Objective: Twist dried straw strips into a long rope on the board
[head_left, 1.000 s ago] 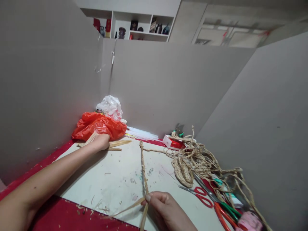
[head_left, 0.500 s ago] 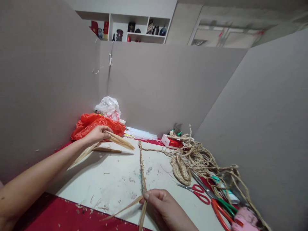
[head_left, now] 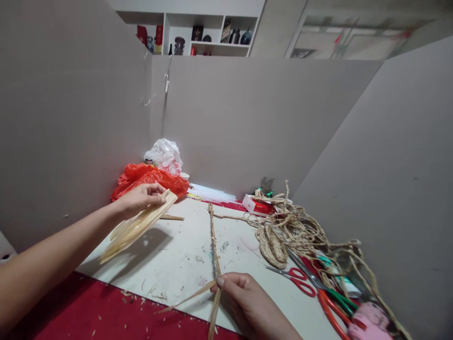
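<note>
Held above the board's left side, a flat pale dried husk leaf (head_left: 141, 225) is pinched by my left hand (head_left: 146, 198), its wide end slanting down toward me. My right hand (head_left: 242, 300) pinches the near end of a thin twisted straw cord (head_left: 213, 236), where two loose strands (head_left: 214, 314) split off, one to the left and one toward me. The cord runs away from me to a knot at the far side of the board, and from there a thinner cord leads right to a heap of braided rope (head_left: 290, 222). Another brown husk strip (head_left: 172, 217) lies behind the leaf.
Red-handled scissors (head_left: 300, 278) and larger shears with orange and green handles (head_left: 331, 307) lie at the right, near a pink object (head_left: 370, 323). Red (head_left: 136, 174) and white (head_left: 164, 153) plastic bags sit back left. Grey partitions (head_left: 226, 118) enclose the white board (head_left: 177, 264).
My left hand has turned the husk: it pointed right, and its broad side now shows and hangs down toward the near left. The right hand keeps its pinch on the cord.
</note>
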Tool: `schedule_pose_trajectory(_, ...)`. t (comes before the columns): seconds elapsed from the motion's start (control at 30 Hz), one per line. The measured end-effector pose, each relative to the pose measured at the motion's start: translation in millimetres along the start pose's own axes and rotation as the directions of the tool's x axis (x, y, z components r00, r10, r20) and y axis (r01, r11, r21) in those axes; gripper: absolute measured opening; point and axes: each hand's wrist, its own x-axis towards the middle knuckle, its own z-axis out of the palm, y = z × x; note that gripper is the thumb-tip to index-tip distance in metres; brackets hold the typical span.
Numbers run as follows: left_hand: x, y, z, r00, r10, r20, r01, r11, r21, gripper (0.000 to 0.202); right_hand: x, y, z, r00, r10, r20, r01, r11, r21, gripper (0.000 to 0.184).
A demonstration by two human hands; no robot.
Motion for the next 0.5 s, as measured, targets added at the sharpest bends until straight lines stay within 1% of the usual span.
schedule_pose_trajectory(0.03, 3, -3, 0.3, 1.0, 0.002, 0.017, -0.003, 1.0, 0.023, 0.032, 0, 0, 0, 1.0, 0.005, 0.005, -0.005, 1.0, 0.001, 0.033)
schedule_pose_trajectory(0.07, 7, -6, 0.2, 1.0, 0.009, 0.009, -0.01, 0.999, 0.051, 0.033, 1, 1, 0, 1.0, 0.007, 0.008, -0.007, 1.0, 0.0, 0.034)
schedule_pose_trajectory(0.13, 19, -12, -0.8, 0.997, 0.035, -0.063, -0.026, 0.991, 0.135, 0.035, 4, 4, -1, 1.0, 0.011, 0.014, -0.011, 1.0, -0.011, 0.035)
schedule_pose_trajectory(0.2, 33, -19, -3.4, 0.984, 0.096, -0.149, -0.056, 0.965, 0.255, 0.035, 7, 7, -3, 0.999, 0.023, 0.023, -0.022, 0.999, -0.024, 0.036)
schedule_pose_trajectory(0.27, 44, -25, -8.8, 0.957, 0.192, -0.219, -0.089, 0.909, 0.407, 0.033, 9, 9, -4, 0.999, 0.034, 0.026, -0.033, 0.999, -0.029, 0.038)
schedule_pose_trajectory(0.3, 47, -28, -12.8, 0.939, 0.237, -0.251, -0.084, 0.861, 0.501, 0.031, 9, 9, -4, 0.999, 0.039, 0.023, -0.038, 0.999, -0.027, 0.039)
schedule_pose_trajectory(0.33, 48, -32, -17.5, 0.92, 0.27, -0.284, -0.048, 0.798, 0.601, 0.03, 8, 9, -4, 0.999, 0.042, 0.015, -0.041, 0.999, -0.017, 0.039)
schedule_pose_trajectory(0.37, 48, -35, -22.8, 0.905, 0.282, -0.318, 0.02, 0.72, 0.694, 0.028, 7, 8, -4, 0.999, 0.045, 0.003, -0.045, 0.999, -0.003, 0.04)
schedule_pose_trajectory(0.4, 47, -38, -28.4, 0.899, 0.267, -0.346, 0.107, 0.632, 0.768, 0.028, 6, 7, -4, 0.999, 0.049, -0.01, -0.049, 0.999, 0.013, 0.039)
schedule_pose_trajectory(0.43, 44, -41, -33.8, 0.9, 0.23, -0.371, 0.196, 0.547, 0.814, 0.028, 5, 7, -3, 0.998, 0.056, -0.021, -0.055, 0.998, 0.031, 0.038)
schedule_pose_trajectory(0.47, 41, -45, -38.7, 0.902, 0.173, -0.396, 0.272, 0.485, 0.831, 0.027, 4, 6, -3, 0.998, 0.062, -0.03, -0.061, 0.997, 0.046, 0.038)
schedule_pose_trajectory(0.5, 39, -48, -42.8, 0.906, 0.108, -0.409, 0.321, 0.456, 0.83, 0.026, 4, 6, -3, 0.997, 0.065, -0.032, -0.063, 0.996, 0.057, 0.037)
